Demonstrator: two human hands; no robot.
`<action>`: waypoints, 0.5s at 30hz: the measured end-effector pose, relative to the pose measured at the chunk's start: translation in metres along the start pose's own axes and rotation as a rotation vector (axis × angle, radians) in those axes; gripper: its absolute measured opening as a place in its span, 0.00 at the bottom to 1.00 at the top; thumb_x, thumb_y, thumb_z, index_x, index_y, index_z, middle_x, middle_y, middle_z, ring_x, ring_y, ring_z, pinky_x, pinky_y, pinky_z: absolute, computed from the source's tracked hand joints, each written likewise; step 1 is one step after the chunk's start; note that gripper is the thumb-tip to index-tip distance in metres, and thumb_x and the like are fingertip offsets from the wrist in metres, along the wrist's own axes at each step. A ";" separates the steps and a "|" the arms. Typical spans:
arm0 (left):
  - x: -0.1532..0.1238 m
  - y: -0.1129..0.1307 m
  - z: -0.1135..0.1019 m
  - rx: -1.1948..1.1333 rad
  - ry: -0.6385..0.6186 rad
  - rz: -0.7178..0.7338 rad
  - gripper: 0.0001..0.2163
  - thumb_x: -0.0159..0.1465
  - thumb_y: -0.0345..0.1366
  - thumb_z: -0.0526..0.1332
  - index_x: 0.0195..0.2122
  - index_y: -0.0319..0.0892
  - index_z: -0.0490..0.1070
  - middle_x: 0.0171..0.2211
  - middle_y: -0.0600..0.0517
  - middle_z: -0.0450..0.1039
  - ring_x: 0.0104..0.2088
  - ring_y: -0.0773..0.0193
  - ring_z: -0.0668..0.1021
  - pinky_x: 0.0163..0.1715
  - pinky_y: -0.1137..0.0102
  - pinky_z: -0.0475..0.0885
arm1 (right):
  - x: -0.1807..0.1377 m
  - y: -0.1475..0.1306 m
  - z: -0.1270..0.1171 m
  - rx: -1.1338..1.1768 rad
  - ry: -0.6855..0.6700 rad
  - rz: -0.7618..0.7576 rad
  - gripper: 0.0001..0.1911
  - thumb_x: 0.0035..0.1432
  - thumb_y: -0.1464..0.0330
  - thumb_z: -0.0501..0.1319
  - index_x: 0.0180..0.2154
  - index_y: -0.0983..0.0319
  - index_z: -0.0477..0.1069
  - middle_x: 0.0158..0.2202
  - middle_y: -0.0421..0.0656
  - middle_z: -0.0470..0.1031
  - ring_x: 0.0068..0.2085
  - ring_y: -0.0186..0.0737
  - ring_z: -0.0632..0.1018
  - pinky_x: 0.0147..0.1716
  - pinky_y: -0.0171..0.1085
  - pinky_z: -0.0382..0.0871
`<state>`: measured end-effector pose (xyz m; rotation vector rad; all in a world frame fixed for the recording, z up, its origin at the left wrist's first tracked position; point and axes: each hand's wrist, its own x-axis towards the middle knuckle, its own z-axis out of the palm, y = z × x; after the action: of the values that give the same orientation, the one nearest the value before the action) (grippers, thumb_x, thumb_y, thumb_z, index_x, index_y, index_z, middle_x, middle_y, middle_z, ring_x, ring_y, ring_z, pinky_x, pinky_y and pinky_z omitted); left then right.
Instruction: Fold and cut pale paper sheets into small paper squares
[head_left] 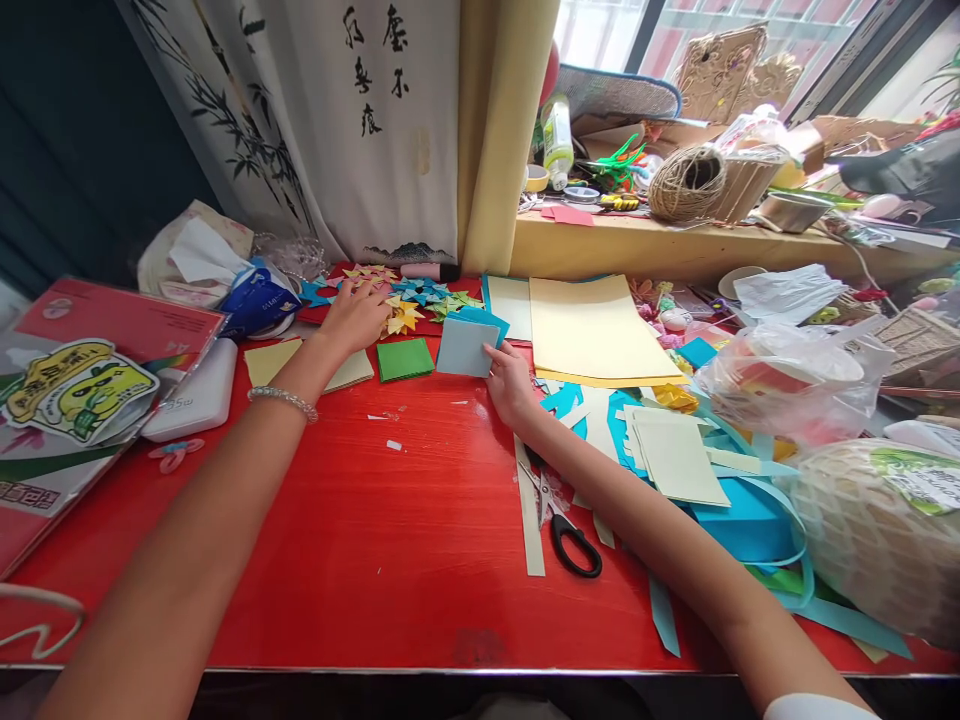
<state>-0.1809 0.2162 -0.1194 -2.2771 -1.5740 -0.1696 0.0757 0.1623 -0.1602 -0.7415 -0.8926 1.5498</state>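
My left hand [355, 314] reaches over a cluster of folded paper stars at the back of the table, fingers stretched out and apart. A yellow star [403, 316] lies by its fingertips, with a blue star [421, 290] just beyond. My right hand [512, 382] pinches the edge of a light blue paper square [466, 346]. A darker blue sheet [487, 320] shows behind that square. Between my hands sits a green paper stack [406, 359], with a pale yellow stack [271, 362] partly hidden by my left forearm.
Black-handled scissors [576, 548] and a paper strip [531, 530] lie beside my right forearm on the red table [360, 560]. Large cream sheets [592, 325] lie at the back. Blue scraps, pale squares [679, 455] and plastic bags crowd the right; a packet [82, 390] lies left.
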 end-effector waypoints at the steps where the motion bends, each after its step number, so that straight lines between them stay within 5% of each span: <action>1: -0.001 -0.003 0.000 -0.017 -0.004 -0.013 0.12 0.62 0.28 0.52 0.40 0.35 0.74 0.47 0.41 0.72 0.56 0.45 0.63 0.53 0.46 0.52 | 0.000 0.000 0.000 -0.003 -0.001 0.000 0.13 0.50 0.65 0.61 0.40 0.56 0.70 0.48 0.38 0.75 0.50 0.42 0.73 0.46 0.42 0.72; 8: -0.006 0.002 -0.012 -0.218 0.014 -0.159 0.14 0.57 0.30 0.56 0.43 0.39 0.74 0.51 0.40 0.70 0.58 0.42 0.61 0.56 0.45 0.48 | 0.000 0.000 0.001 -0.066 -0.009 -0.011 0.13 0.49 0.64 0.60 0.40 0.57 0.69 0.48 0.39 0.75 0.49 0.42 0.74 0.45 0.42 0.72; 12: -0.013 0.039 -0.027 -0.408 0.098 -0.267 0.17 0.61 0.37 0.55 0.50 0.38 0.69 0.55 0.40 0.67 0.58 0.45 0.62 0.56 0.50 0.55 | 0.000 0.000 0.001 -0.139 -0.025 -0.043 0.14 0.50 0.62 0.59 0.41 0.57 0.68 0.47 0.40 0.75 0.47 0.42 0.74 0.45 0.42 0.71; 15: -0.026 0.079 -0.033 -0.610 0.102 -0.302 0.18 0.66 0.44 0.49 0.51 0.41 0.67 0.48 0.46 0.74 0.46 0.57 0.74 0.45 0.65 0.69 | -0.001 0.001 0.001 -0.230 -0.044 -0.078 0.14 0.50 0.62 0.57 0.40 0.58 0.68 0.44 0.40 0.75 0.45 0.42 0.74 0.45 0.42 0.70</action>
<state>-0.1144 0.1569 -0.1151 -2.3657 -2.0048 -0.9452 0.0743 0.1610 -0.1603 -0.8285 -1.1325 1.4141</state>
